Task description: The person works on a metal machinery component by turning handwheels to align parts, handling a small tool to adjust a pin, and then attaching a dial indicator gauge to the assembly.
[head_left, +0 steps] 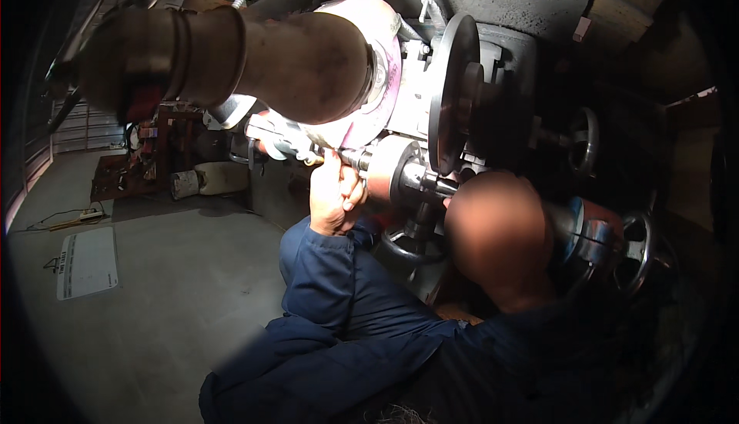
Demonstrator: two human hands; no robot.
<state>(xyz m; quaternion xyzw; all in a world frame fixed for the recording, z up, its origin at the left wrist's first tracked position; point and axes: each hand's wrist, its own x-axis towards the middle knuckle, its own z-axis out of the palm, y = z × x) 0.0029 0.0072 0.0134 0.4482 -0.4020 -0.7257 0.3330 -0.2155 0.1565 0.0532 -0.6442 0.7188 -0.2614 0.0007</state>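
Observation:
My left hand [335,197] is raised, its sleeve dark blue. Its fingers curl in beside a bright metal shaft [355,160], with the thumb side upward at the shaft. What the fingers hold, if anything, is hidden. Right of that hand, a thick brownish cylinder [389,168] with a dark end face sits on the machine, and a steel spindle [423,179] runs out of it. My right hand [496,235] is at the spindle's far right end. Blur covers most of it, and its fingers cannot be made out.
A large lamp-like housing [300,62] hangs close at upper left. Behind the spindle stands a dark disc wheel [453,93]. Handwheels are below [416,256] and to the right [635,251]. A clipboard with a white sheet [88,262] lies on the grey floor at left.

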